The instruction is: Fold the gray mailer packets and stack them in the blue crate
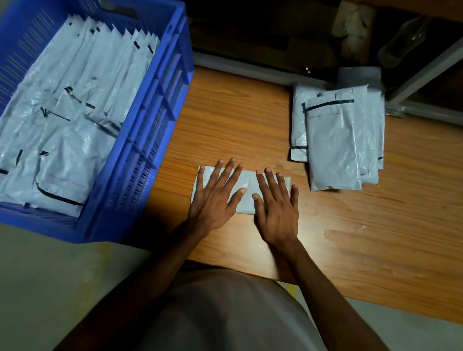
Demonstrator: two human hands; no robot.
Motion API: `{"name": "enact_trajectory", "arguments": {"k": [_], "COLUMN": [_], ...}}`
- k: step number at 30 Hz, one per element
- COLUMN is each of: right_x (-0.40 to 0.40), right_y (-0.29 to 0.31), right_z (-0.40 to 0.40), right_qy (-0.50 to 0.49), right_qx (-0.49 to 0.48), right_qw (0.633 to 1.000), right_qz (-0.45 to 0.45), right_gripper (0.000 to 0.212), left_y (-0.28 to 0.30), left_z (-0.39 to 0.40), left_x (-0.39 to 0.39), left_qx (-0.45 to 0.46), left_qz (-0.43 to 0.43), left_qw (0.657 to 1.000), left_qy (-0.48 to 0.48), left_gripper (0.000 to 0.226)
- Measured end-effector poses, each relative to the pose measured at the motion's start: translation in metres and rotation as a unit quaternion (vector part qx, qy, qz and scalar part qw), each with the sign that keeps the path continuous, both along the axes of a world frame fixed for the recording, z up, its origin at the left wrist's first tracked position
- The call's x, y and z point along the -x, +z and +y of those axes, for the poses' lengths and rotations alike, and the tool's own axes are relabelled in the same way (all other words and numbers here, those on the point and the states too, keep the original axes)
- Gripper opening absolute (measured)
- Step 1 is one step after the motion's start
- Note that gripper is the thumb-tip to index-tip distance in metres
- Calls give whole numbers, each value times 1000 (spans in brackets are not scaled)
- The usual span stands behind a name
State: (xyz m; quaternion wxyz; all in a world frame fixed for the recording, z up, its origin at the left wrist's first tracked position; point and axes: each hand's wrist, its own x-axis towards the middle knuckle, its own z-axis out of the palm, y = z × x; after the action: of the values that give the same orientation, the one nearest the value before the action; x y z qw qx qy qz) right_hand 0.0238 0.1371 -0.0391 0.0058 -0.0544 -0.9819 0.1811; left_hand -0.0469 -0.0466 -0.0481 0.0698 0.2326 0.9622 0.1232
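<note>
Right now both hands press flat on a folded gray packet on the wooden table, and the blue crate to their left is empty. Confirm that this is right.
One detail is wrong: the blue crate is not empty. The head view shows it holding many gray packets. The rest stands: the left hand and right hand press flat on the folded packet on the wooden table, with the crate to their left.
</note>
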Motion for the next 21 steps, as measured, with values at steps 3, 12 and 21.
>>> {"name": "enact_trajectory", "arguments": {"k": [3, 12, 21], "right_x": [4, 18, 22], "right_y": [6, -3, -1], "right_z": [-8, -26, -27], "right_qy": [-4, 54, 49], "right_qx": [-10, 8, -16], "right_qw": [1000, 999, 999], "right_qz": [15, 1, -17], "right_gripper": [56, 58, 58], "left_y": [9, -4, -3], "left_z": [-7, -39, -37], "left_x": [4, 2, 5], "left_qx": [-74, 6, -15], "left_qz": [-24, 29, 19], "left_qw": [997, 999, 999], "left_qy": [12, -40, -28], "left_gripper": [63, 65, 65]}}
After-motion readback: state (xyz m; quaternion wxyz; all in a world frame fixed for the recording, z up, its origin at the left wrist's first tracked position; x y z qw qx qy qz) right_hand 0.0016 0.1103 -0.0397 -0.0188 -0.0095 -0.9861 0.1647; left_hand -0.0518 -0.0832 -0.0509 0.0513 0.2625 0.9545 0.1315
